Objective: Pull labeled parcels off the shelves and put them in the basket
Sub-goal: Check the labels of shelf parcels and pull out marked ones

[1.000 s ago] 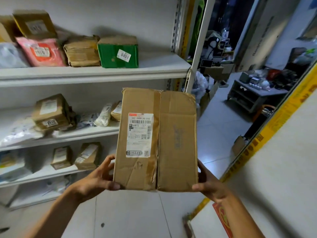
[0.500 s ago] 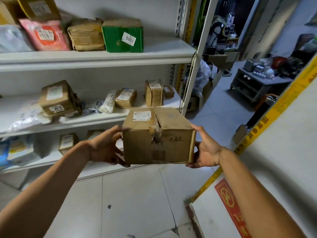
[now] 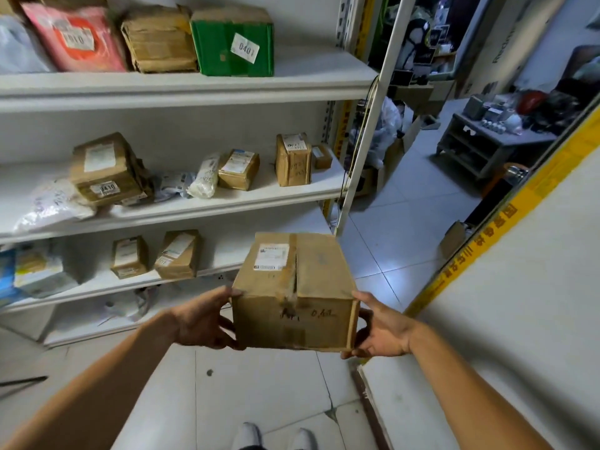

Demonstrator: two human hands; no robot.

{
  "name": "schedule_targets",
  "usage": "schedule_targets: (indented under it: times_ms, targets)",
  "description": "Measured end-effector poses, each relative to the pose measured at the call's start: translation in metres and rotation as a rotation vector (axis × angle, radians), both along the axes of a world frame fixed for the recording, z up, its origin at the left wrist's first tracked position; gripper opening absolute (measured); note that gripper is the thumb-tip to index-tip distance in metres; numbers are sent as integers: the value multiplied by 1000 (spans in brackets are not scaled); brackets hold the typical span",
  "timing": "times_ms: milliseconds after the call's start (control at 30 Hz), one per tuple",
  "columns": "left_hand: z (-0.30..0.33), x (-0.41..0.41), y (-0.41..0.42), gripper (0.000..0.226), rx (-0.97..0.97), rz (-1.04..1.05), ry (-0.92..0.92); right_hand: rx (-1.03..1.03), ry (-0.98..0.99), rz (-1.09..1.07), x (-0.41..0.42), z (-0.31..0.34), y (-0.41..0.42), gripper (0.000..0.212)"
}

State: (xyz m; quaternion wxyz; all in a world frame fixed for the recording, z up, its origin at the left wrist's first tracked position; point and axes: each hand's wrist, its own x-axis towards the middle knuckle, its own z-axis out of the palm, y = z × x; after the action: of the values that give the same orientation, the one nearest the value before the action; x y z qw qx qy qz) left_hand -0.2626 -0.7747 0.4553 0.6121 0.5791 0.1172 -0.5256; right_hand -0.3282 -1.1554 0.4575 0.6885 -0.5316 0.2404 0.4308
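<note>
I hold a taped brown cardboard parcel (image 3: 293, 292) level in front of me, above the tiled floor. A white shipping label sits on its top face and handwriting marks its near side. My left hand (image 3: 203, 319) grips its left side with the fingers curled under and round the edge. My right hand (image 3: 381, 332) cups its right side and bottom corner. No basket is in view.
White shelves (image 3: 194, 89) on the left carry more parcels: a green box (image 3: 232, 43), a pink mailer (image 3: 73, 37), brown boxes (image 3: 108, 170) and white bags (image 3: 52, 206). A white counter with a yellow strip (image 3: 506, 319) runs along my right. My shoes (image 3: 272, 436) show below.
The parcel has been tipped from upright, label facing me, to flat, and lowered. My view has tilted down, so lower shelves and more floor show.
</note>
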Motion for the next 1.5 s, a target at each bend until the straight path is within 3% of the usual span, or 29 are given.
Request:
schedule_targets:
  times_ms: [67, 200, 333, 433, 600, 733, 900, 1067, 1133, 1233, 1367, 1433, 1500]
  targets:
    - [-10, -11, 5, 113, -62, 51, -102, 65, -113, -73, -10, -13, -3, 119]
    - [-3, -14, 9, 111, -217, -58, -266, 156, -310, -42, -18, -17, -11, 128]
    - [21, -11, 17, 103, -253, -202, -402, 29, -465, 249, -21, 9, -10, 104]
    - [38, -7, 23, 99, -215, -276, -505, -131, -478, 320, -24, 17, -5, 103]
    - [49, 0, 33, 92, -320, -173, -441, -226, -460, 176, -31, 0, 9, 112]
    - [47, -8, 21, 99, -204, 111, -347, -240, -480, 167, -31, 2, 24, 103]
    - [35, -7, 17, 86, -231, 126, -388, -301, -488, 181, -28, -8, 26, 99]
    - [15, -2, 20, 111, -237, 174, -388, -352, -433, 189, -23, -15, 27, 118]
    - [9, -2, 19, 107, -272, 193, -384, -372, -406, 185, -21, -20, 26, 111]
    - [3, -3, 16, 89, -275, 200, -362, -379, -402, 170, -21, -32, 18, 124]
    - [-11, -4, 17, 75, -264, 198, -326, -298, -361, 75, -19, -40, 13, 123]
    - [-15, 0, 19, 84, -264, 190, -310, -321, -361, 98, -19, -44, 12, 120]
    - [-17, 2, 21, 97, -255, 192, -303, -362, -336, 129, -20, -45, 10, 103]
